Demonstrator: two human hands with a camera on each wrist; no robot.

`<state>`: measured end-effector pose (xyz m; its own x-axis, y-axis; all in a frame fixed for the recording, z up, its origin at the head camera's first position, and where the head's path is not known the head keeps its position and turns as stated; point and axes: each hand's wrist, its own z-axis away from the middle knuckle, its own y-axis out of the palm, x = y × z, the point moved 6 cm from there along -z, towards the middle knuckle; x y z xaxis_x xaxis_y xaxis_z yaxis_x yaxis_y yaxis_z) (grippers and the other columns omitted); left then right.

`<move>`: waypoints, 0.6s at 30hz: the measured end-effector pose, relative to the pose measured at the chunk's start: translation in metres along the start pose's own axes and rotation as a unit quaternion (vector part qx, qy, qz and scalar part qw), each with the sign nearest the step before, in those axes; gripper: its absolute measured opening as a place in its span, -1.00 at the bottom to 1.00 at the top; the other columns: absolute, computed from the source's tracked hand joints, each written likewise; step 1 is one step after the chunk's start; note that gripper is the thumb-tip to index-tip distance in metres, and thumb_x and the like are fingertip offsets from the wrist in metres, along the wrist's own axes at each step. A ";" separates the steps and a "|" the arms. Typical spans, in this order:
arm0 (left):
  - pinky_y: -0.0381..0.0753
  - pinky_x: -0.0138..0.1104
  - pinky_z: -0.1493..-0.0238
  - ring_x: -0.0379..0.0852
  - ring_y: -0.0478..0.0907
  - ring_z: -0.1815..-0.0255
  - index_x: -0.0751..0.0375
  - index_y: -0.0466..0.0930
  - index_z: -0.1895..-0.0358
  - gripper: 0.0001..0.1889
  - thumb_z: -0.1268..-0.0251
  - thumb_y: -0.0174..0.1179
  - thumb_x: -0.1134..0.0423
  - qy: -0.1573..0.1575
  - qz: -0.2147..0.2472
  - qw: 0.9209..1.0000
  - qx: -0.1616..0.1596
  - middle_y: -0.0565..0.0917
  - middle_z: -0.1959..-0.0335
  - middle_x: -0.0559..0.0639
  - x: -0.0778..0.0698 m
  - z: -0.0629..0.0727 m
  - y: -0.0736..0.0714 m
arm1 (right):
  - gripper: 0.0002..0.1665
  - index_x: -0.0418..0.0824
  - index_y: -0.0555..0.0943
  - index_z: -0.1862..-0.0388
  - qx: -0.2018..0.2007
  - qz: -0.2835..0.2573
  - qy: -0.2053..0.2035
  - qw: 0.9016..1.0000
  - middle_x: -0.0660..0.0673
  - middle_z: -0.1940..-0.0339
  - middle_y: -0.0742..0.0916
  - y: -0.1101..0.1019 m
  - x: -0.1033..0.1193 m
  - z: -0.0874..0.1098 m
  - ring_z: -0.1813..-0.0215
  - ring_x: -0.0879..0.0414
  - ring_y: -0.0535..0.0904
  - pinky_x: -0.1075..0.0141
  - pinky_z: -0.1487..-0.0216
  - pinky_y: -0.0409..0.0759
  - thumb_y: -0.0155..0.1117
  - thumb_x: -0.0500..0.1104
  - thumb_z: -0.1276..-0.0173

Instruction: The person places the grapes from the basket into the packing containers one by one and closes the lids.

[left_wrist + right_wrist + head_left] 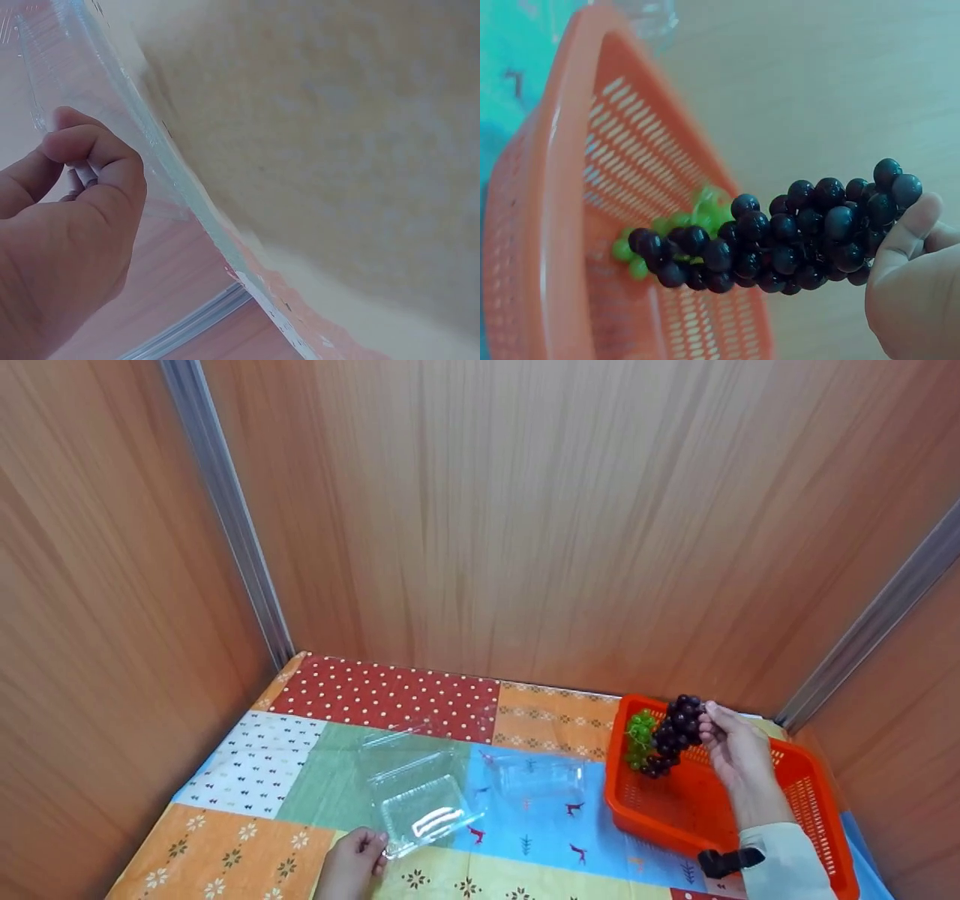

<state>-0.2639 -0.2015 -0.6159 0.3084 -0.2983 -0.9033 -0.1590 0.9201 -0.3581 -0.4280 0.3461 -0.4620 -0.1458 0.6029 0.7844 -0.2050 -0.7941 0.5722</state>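
Observation:
My right hand (739,754) pinches the top end of a bunch of dark purple grapes (679,727), which hangs over the orange plastic basket (675,825). Behind the dark bunch, at the basket's left end, lies a bunch of green grapes (640,739), partly hidden by it in the right wrist view. With thumb and fingers, my left hand (352,859) pinches the near corner of a clear plastic container (420,802) with its lid raised. In the left wrist view the clear plastic (112,97) shows behind the curled fingers.
A second clear plastic container (540,780) stands on the patchwork tablecloth (390,690), between the held one and the basket. Wood-grain panels (525,510) with metal corner strips enclose the table at the back and both sides.

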 end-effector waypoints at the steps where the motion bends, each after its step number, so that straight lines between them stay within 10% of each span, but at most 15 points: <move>1: 0.40 -0.32 0.43 -0.13 0.46 0.53 0.25 0.49 0.38 -0.74 -0.52 0.08 0.20 0.000 0.000 1.000 0.002 0.57 0.57 -0.02 0.000 0.000 0.000 | -0.90 -0.25 0.73 0.22 0.009 -0.006 -0.008 1.000 -0.11 0.43 0.73 0.005 0.002 0.002 0.45 0.12 0.62 0.43 0.31 0.67 0.32 -0.25 -0.38; 18: 0.45 -0.33 0.44 -0.13 0.46 0.54 0.29 0.51 0.37 -0.76 -0.51 0.08 0.24 -0.009 0.022 1.000 0.010 0.55 0.58 -0.02 -0.001 0.000 0.000 | -0.87 -0.23 0.74 0.32 0.076 0.025 -0.048 0.996 -0.08 0.52 0.71 0.094 -0.018 0.027 0.53 0.18 0.60 0.48 0.46 0.61 0.29 -0.28 -0.40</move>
<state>-0.2644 -0.2014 -0.6147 0.3186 -0.2532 -0.9134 -0.1547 0.9368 -0.3136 -0.4184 0.2582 -0.4162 -0.0583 0.5583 0.8276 -0.0500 -0.8296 0.5562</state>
